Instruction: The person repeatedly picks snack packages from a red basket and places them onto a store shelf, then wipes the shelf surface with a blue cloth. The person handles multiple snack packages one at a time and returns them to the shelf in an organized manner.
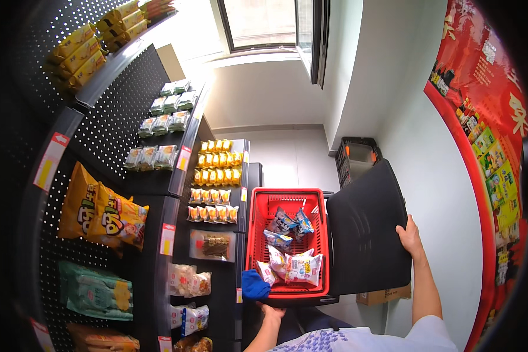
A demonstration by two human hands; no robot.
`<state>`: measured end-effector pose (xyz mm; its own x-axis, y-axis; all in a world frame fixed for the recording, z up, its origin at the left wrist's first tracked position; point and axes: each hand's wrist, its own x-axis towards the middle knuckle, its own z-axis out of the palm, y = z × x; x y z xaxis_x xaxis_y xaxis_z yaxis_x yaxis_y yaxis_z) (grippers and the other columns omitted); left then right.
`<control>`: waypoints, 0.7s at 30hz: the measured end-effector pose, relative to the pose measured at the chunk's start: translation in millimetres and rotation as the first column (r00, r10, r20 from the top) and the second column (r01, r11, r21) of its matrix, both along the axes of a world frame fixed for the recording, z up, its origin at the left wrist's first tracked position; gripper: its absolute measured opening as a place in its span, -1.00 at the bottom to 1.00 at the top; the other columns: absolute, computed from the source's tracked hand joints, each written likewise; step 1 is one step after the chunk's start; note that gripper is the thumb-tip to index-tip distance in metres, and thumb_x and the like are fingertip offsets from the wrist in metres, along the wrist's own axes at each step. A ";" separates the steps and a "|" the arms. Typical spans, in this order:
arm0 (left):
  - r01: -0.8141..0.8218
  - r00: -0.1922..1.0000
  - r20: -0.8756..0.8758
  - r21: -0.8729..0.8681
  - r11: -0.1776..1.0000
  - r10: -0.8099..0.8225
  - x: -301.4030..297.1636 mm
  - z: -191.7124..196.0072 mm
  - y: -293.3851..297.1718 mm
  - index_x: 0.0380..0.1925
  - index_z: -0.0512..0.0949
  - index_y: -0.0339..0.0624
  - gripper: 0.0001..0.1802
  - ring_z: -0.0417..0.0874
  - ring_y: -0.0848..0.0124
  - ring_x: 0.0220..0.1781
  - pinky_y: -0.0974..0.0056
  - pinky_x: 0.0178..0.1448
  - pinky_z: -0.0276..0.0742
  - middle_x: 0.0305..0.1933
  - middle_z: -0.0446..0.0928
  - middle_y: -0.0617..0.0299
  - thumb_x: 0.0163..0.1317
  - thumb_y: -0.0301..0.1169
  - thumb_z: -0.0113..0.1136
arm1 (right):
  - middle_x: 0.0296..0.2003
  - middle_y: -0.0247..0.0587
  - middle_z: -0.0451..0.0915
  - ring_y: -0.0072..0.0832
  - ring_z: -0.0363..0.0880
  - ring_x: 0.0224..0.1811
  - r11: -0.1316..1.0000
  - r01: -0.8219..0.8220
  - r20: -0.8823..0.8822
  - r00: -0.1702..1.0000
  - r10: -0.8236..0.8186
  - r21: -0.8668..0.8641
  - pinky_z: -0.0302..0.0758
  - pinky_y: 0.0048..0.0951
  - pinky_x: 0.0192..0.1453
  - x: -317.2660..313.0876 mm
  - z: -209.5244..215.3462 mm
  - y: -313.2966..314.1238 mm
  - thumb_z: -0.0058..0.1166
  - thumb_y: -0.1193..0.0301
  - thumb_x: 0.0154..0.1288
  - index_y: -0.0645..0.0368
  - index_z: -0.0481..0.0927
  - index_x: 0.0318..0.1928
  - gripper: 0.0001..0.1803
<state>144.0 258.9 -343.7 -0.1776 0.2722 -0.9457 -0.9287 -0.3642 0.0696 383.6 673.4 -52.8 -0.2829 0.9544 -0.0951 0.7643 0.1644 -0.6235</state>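
A red plastic shopping basket (pixel 325 246) sits on a black base (pixel 311 302), whose lower edge shows beneath it. It holds several white-and-pink snack bags (pixel 304 268) at the near end and blue-and-grey packets (pixel 278 239) farther back. A blue cloth (pixel 255 286) hangs over the basket's near left corner. My left hand (pixel 271 311) is at the base's near edge, its fingers curled and partly hidden there. To the right of the basket, a large black panel with rounded corners (pixel 369 234) stands tilted, like a chair back. My right hand (pixel 410 236) grips its right edge.
Black shelves with snack packs (pixel 217 176) run along the left, with large orange bags (pixel 102 214) and a green bag (pixel 97 290) beside me. A dark crate (pixel 358 155) stands by the far wall. A cardboard box (pixel 383 295) lies behind the panel. A red poster (pixel 481 117) covers the right wall.
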 end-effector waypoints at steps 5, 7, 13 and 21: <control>0.067 0.998 0.000 0.004 0.998 -0.067 -7.7 2.0 14.9 0.40 0.42 0.18 0.15 0.46 0.02 0.44 -0.33 0.49 0.21 0.44 0.47 0.19 0.16 0.66 -0.70 | -0.03 0.22 0.66 0.02 0.66 0.06 0.999 0.034 0.063 0.997 -0.036 0.035 0.55 -0.16 0.18 -5.5 -4.5 27.1 0.14 0.45 0.21 0.40 0.48 0.12 -0.53; 0.038 0.998 0.042 -0.011 0.999 -0.037 -8.0 -4.5 17.1 0.39 0.43 0.16 0.15 0.50 0.04 0.38 -0.32 0.46 0.24 0.39 0.50 0.19 0.15 0.67 -0.63 | -0.04 0.22 0.67 0.01 0.66 0.06 0.999 0.030 0.090 0.995 -0.034 0.040 0.56 -0.15 0.17 -2.9 -7.3 33.6 0.16 0.44 0.19 0.41 0.51 0.10 -0.53; -0.032 0.994 0.100 -0.089 0.996 0.040 -9.9 -32.1 17.0 0.25 0.52 0.10 0.10 0.69 0.04 0.00 -0.32 0.24 0.47 0.08 0.66 0.12 0.15 0.68 -0.50 | -0.03 0.21 0.67 0.00 0.67 0.06 0.999 0.020 0.067 0.997 -0.023 0.042 0.56 -0.17 0.17 -3.7 -8.5 37.3 0.20 0.43 0.17 0.39 0.54 0.11 -0.51; 0.021 0.997 0.068 -0.007 1.000 -0.021 -24.1 -29.8 25.4 0.25 0.53 0.19 0.02 0.72 0.11 -0.01 -0.27 0.21 0.52 0.12 0.67 0.25 0.23 0.62 -0.55 | -0.07 0.19 0.68 0.01 0.67 0.01 1.000 -0.026 -0.071 0.997 0.027 0.011 0.56 -0.18 0.15 -5.3 4.0 36.9 0.03 0.47 0.12 0.36 0.53 0.14 -0.48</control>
<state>119.9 284.3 -373.5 -0.1068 0.2676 -0.9576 -0.9389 -0.3441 0.0086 378.2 710.3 -48.8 -0.3137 0.9473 -0.0648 0.7136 0.1902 -0.6742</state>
